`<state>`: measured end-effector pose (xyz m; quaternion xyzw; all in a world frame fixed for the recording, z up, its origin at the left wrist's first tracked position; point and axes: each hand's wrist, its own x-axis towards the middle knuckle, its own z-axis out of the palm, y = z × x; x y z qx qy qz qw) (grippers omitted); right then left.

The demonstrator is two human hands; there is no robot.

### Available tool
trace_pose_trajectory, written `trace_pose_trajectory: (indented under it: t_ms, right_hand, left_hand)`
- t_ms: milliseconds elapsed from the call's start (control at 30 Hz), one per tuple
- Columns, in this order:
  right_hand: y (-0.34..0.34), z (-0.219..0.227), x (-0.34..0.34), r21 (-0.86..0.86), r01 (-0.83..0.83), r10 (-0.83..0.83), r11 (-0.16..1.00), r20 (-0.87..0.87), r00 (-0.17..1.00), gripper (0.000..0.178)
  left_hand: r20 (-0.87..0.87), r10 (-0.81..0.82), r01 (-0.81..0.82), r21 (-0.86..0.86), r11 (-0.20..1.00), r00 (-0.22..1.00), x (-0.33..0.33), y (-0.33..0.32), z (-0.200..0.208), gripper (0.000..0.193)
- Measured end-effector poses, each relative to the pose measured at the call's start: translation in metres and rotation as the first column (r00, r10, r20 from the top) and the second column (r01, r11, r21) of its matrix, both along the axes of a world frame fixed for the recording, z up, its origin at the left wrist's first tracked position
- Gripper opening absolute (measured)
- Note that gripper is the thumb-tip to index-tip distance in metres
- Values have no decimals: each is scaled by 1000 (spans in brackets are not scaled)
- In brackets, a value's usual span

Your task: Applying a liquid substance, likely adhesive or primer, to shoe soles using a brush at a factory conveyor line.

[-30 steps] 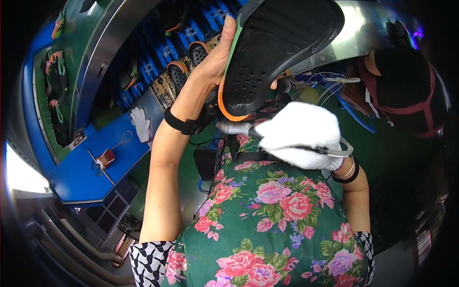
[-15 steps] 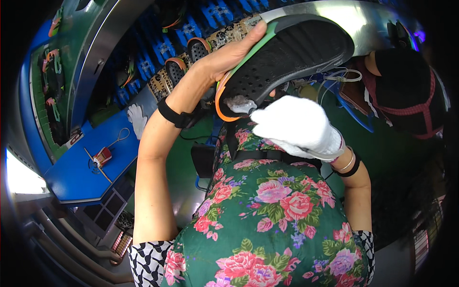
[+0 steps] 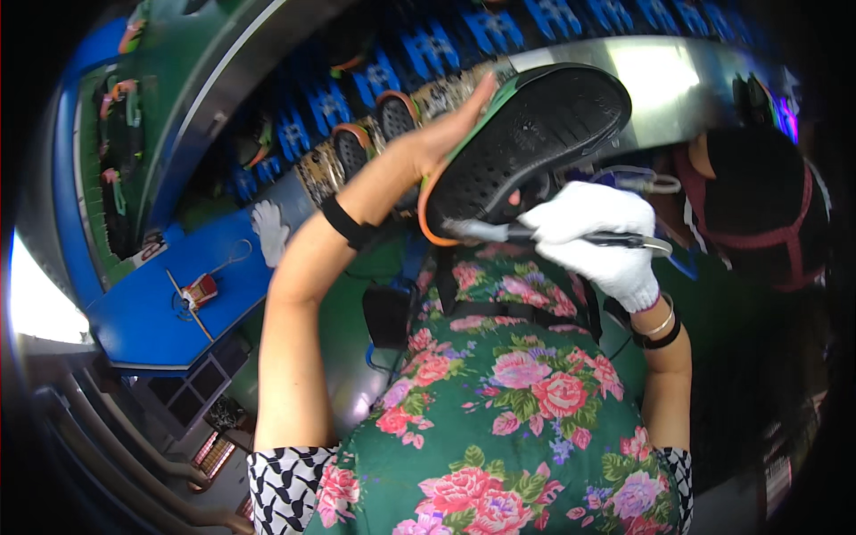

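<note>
A black shoe point(image 3: 535, 134) with a green and orange rim is tilted up before me, its perforated inner sole facing me. My bare left hand point(image 3: 446, 134) grips it by the left rim, thumb stretched along the edge; most of its fingers are hidden behind the shoe. My right hand point(image 3: 597, 236), in a white knit glove, is closed around the dark handle of a brush point(image 3: 611, 239). The pale brush tip touches the inside of the shoe at its orange end, close to my apron.
To the left, a blue table point(image 3: 143, 325) bears a red object point(image 3: 201, 290) with sticks and a wire loop, and a white glove point(image 3: 269, 232). Beyond are several shoes point(image 3: 397, 114) and a metal conveyor edge point(image 3: 655, 76). A co-worker in dark clothing point(image 3: 749, 196) is at the right.
The shoe has shifted lower and slightly left in view. My right hand has turned, so the brush handle now shows, and its tip has moved toward the orange rim.
</note>
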<state>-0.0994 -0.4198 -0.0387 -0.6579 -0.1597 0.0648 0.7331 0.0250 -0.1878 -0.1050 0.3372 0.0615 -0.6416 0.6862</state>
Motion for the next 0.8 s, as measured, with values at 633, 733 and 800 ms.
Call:
trace_pose_trajectory:
  t_ms: [633,733,800]
  right_hand:
    - [-8,19,25,-240,350,-214,905,455,864,16]
    - [-12,23,17,-252,382,-210,889,516,830,21]
    - [-12,25,9,-247,446,-238,860,580,779,23]
  left_hand:
    - [-81,495,-501,-182,846,865,-65,24,-38,47]
    - [-312,597,-661,-164,732,739,-70,9,-15,63]
    - [-287,537,-606,-456,652,794,-59,-8,21,75]
